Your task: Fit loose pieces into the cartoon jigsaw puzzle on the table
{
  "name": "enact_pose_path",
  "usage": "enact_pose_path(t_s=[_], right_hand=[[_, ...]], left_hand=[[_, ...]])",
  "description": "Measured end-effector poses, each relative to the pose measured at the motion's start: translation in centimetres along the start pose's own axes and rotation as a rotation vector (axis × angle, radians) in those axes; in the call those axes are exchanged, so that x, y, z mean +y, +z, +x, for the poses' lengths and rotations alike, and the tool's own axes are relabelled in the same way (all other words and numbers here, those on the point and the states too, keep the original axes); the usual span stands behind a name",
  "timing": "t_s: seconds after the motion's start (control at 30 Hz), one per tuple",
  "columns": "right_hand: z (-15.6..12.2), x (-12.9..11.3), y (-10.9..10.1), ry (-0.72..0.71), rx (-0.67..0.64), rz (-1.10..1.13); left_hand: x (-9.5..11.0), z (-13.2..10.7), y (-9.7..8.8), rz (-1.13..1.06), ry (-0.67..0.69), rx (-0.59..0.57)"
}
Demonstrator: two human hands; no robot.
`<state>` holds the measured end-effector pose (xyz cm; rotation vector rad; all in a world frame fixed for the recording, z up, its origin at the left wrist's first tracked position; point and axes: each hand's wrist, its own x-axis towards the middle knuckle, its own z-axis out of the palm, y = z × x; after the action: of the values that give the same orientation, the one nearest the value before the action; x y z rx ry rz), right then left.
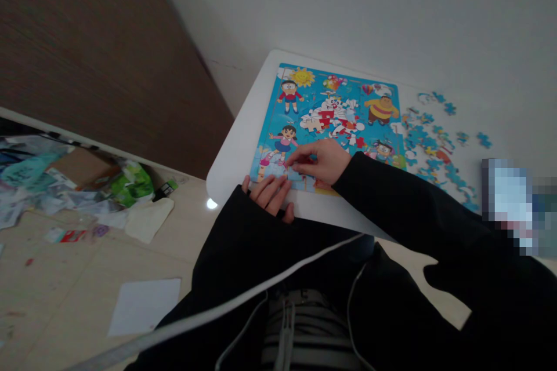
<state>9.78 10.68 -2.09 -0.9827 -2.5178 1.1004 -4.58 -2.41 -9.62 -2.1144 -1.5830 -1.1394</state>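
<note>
A blue jigsaw puzzle (267, 122) with cartoon figures lies in its board on a white table, partly covered by my hands. Loose pieces (324, 122), red and white, lie over its middle. My right hand (324, 161) reaches across the lower part, thumb and fingertips pinched together at the board's lower left; anything between them is too small to make out. Beside it, my left hand (268, 191) rests at the front edge, fingers stretched and slightly apart, holding nothing visible.
Many blue puzzle pieces (420, 136) are scattered right of the board on the white table (232, 151). A blurred-out screen-like object (507, 197) stands at the right. A pale cord (243, 293) crosses my lap. Bags and a cardboard box (82, 167) clutter the floor at left.
</note>
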Motion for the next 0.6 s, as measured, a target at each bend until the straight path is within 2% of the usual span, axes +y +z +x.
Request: enact_pose_path(t_s=[0.1,0.27,0.4,0.53,0.6], right_hand=[[-0.4,-0.3,0.0,-0.018,0.027,-0.083],[-1.6,-0.2,-0.5,-0.011,0.042,-0.119],[-2.0,0.1,-0.5,-0.003,0.035,-0.122],[-2.0,0.1,-0.2,-0.027,0.037,-0.133],[-1.9,0.0,-0.1,-0.035,0.034,-0.133]], left_hand=[[0.2,0.1,-0.1,0.003,-0.028,-0.04],[0.0,0.0,0.5,0.01,0.013,0.023],[-0.3,0.1,0.6,0.016,0.02,0.024],[-0.5,0.2,0.3,0.066,0.103,0.001],[-0.4,0.2,0.2,0.058,0.079,-0.001]])
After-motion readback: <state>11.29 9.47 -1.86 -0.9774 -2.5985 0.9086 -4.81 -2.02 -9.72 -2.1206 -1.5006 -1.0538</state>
